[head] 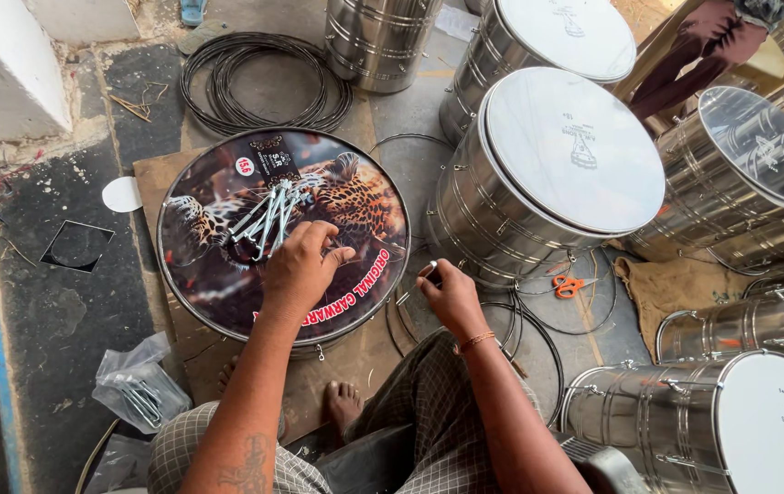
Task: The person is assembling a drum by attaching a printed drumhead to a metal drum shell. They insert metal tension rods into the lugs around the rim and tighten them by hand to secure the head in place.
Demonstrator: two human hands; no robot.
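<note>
- A round drum (227,265) with a leopard-printed head lay flat at centre-left of the frame.
- The left hand (299,271) rested on the drumhead, fingers curled, just below a loose pile of metal hooks (267,214).
- The right hand (450,295) pinched a small dark tool (431,272) at the drum's right rim.
- The hooks looked stiff, light and slippery; best pinched along the shank.

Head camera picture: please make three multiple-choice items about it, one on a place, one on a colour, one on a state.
1. Where do the loose metal rods lie?
A. on the leopard-print drumhead
B. in the plastic bag
C. on the sackcloth

2. What colour are the scissors' handles?
A. blue
B. orange
C. green

3. How is the left hand?
A. flat, palm up
B. inside a bag
C. fingers bent, resting on the drumhead

Answers: 1 A, the rods sit on the print; 2 B, the handles show orange; 3 C, its fingers curl beside the rods.
</note>
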